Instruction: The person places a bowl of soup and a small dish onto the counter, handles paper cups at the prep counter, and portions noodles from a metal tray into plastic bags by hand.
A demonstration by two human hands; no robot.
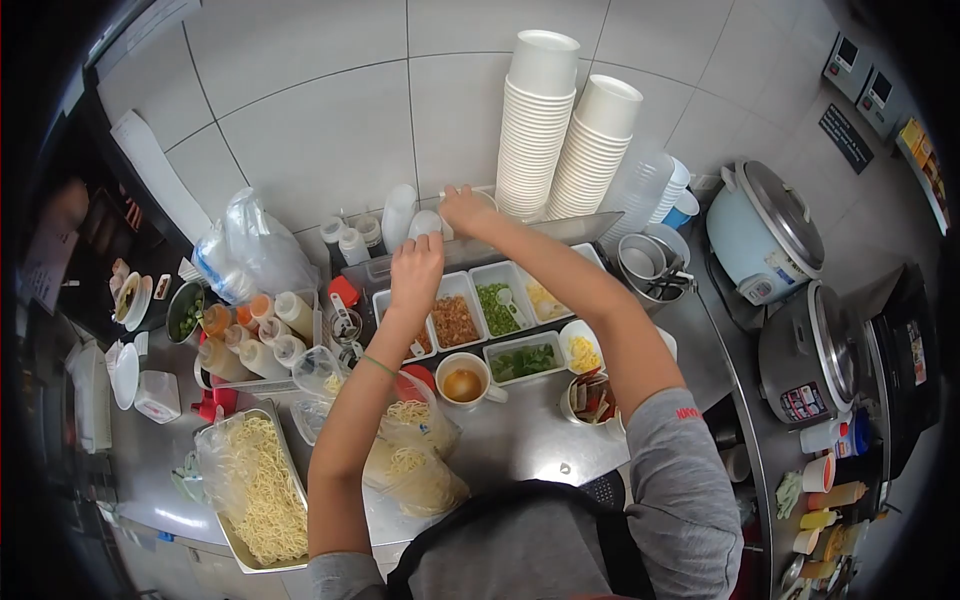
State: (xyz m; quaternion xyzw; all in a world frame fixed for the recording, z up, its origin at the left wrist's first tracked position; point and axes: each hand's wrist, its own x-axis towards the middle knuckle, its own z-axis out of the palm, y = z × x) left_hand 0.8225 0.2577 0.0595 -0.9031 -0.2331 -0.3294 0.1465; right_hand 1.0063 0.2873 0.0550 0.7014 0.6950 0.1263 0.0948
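Note:
Both my arms reach over the ingredient trays to the back of the counter. My left hand (418,262) has its fingers bent together beside translucent plastic containers (399,210); what they pinch, if anything, is hidden. To its right, my right hand (467,211) has curled fingers at a white round container (485,199) against the wall, and its grip is hidden too. Below the hands sit trays of brown minced topping (455,320) and chopped green onion (496,308), the latter with a spoon. Nearer me is a white mug (463,380) holding brown liquid.
Tall stacks of white bowls (540,130) stand behind the trays. Noodles fill a metal tray (262,490) at left, with bagged noodles (415,470) by my left forearm. Squeeze bottles (258,335) crowd a basket. Rice cookers (765,235) stand at right.

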